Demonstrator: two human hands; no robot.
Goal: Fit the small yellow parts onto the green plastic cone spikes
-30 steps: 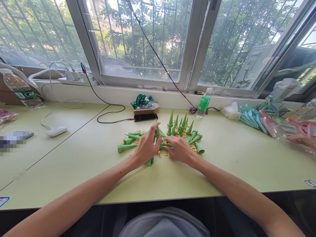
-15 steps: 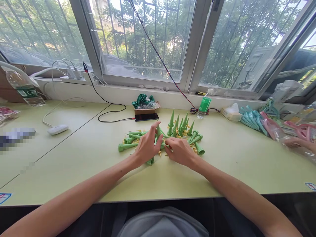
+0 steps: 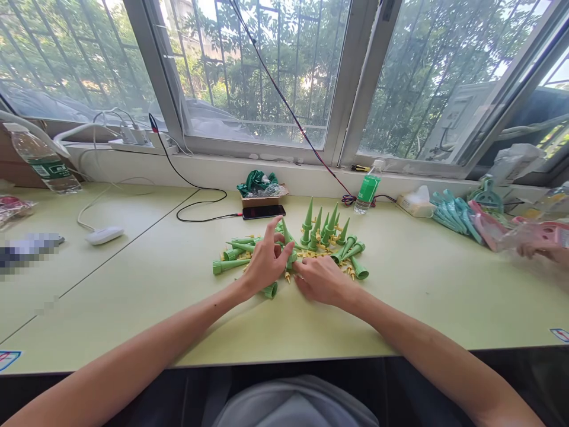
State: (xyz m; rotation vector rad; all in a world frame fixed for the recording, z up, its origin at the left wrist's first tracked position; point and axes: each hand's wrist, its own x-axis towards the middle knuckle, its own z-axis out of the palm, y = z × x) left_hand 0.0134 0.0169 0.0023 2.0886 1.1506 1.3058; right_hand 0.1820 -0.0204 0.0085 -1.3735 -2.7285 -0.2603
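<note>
Many green cones (image 3: 330, 228), left hand (image 3: 265, 262) gripping one, right hand (image 3: 324, 280) beside it, grasp unclear

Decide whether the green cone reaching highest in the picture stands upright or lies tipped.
Upright: the highest green cone has its point up and wide collar below, whereas the leftmost green cone lies on its side.

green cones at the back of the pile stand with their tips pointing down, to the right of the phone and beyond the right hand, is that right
Not quite: the green cones at the back of the pile stand with their tips pointing up, as the head view shows. They are indeed to the right of the phone and beyond the right hand.
</note>
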